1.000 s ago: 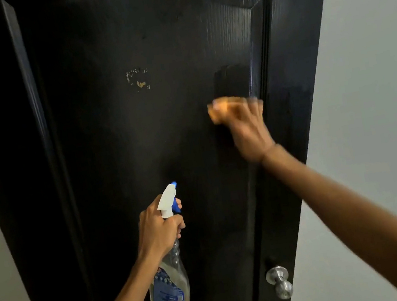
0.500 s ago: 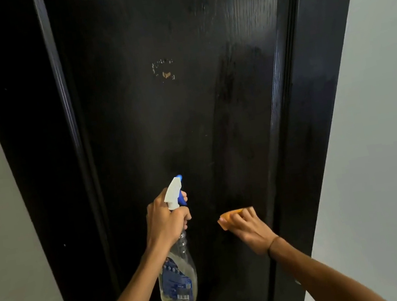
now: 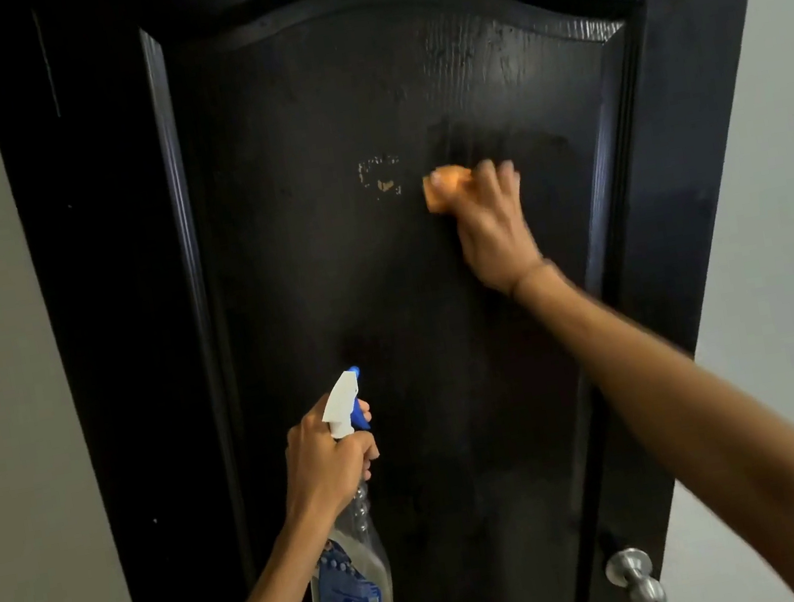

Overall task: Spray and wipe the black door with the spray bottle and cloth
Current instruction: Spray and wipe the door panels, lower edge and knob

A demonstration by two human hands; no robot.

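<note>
Wiping under way: right hand (image 3: 492,228) presses the orange cloth (image 3: 445,189) on the black door (image 3: 307,273) panel's wet upper right; left hand (image 3: 327,462) grips the spray bottle (image 3: 354,583) near the panel's lower edge. Pale scuff (image 3: 381,178) and left side apparently remain.

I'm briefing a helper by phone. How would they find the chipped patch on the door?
Start at the black door and its raised arched panel. The chipped patch sits centrally in its upper half, just left of the orange cloth. It is the only pale, flaky mark on the dark surface.

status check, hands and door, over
Left hand grips spray bottle. Right hand presses orange cloth on black door. Nothing in the way.
</note>
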